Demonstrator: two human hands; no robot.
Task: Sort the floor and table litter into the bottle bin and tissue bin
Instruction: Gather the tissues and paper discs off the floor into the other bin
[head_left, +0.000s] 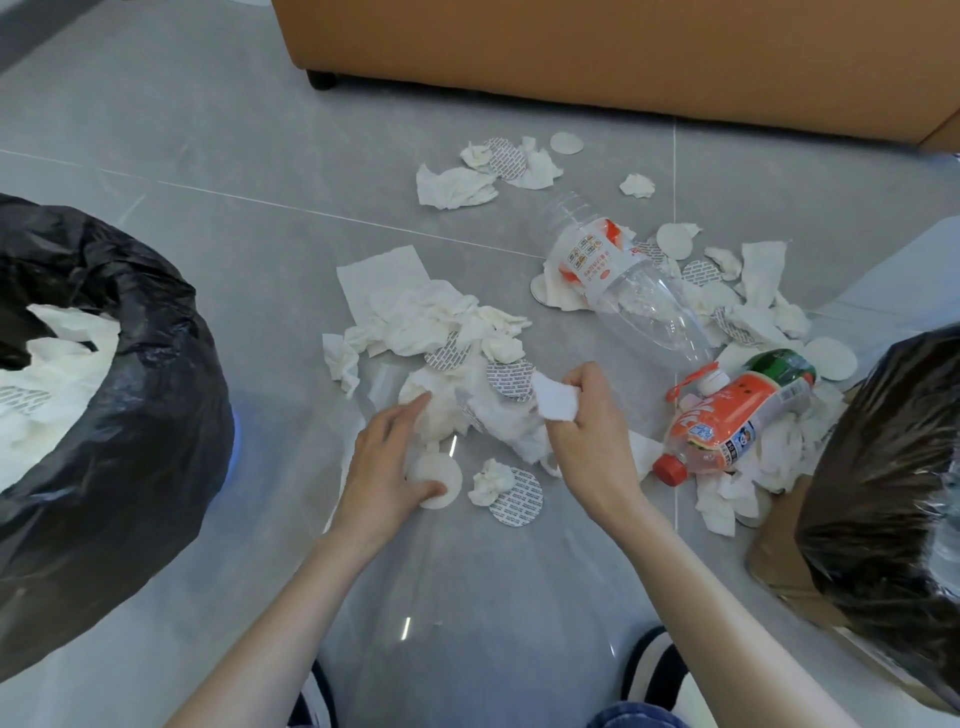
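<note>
On the grey tiled floor (234, 208), both bins ran off frame: the dark-bagged right bin (883, 441) hid its contents, the black-bagged left bin (130, 415) held white tissues (57, 353). The orange-labelled plastic bottle (727, 421) lay flat, red cap (670, 467) toward me. My right hand (592, 431) pinched a crumpled white tissue (556, 397); my left hand (384, 462) rested spread on the tissue pile (498, 415).

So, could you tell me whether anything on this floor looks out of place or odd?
Yes: a large clear plastic bottle and a smaller orange-labelled, red-capped bottle lie tipped on the grey tiled floor amid crumpled white tissues and silver printed foil discs. No liquid looks spilled.
</note>
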